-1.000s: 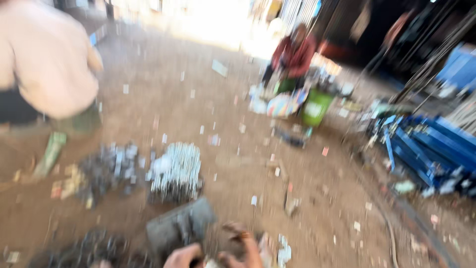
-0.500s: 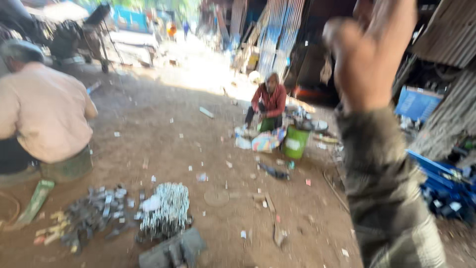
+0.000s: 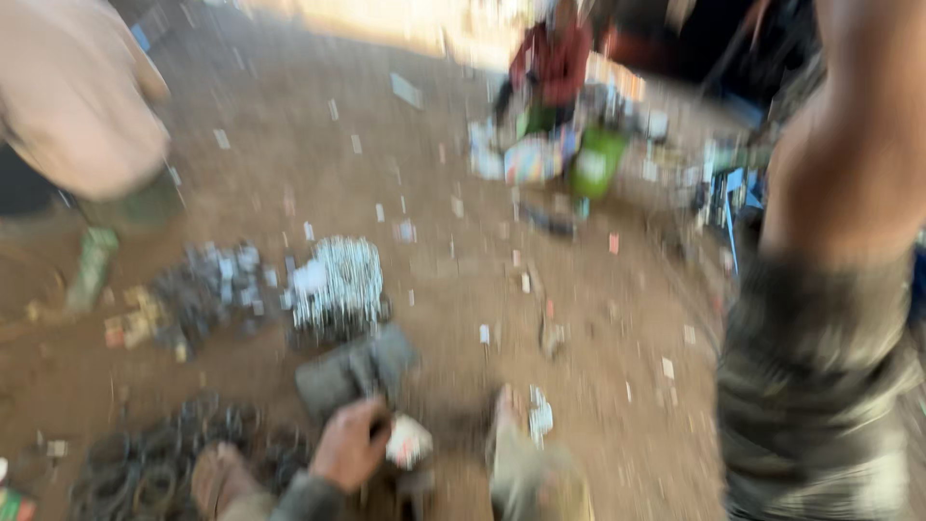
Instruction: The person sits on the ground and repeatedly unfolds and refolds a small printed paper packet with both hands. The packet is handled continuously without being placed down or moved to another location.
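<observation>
view dropped since half a second ago: the raised right arm (image 3: 830,289) now fills the 3 o'clock edge, hand cut off at the top, so i cannot tell its grip. left hand (image 3: 349,446) sits at 6 o'clock, fingers curled narrow around a small pale lump (image 3: 409,442); too blurred to say what it is or how firmly it is pinched. it lies low on the dirt floor (image 3: 463,260), just below a grey block (image 3: 355,371).

my read on handling: lump looks small and light, probably rigid; pinch it across the middle, one hand is enough. grey block looks heavy and stiff, better taken by both ends.

around it: bright pile of metal pieces (image 3: 338,285) at 10 o'clock from the hand, dark scrap heap (image 3: 203,289) further left, dark rings (image 3: 145,473) at 8 o'clock. a foot (image 3: 511,434) sits just right of the lump. one person crouches at 10 o'clock (image 3: 77,106), another in red (image 3: 555,63) at 12 beside a green bucket (image 3: 598,164).
</observation>
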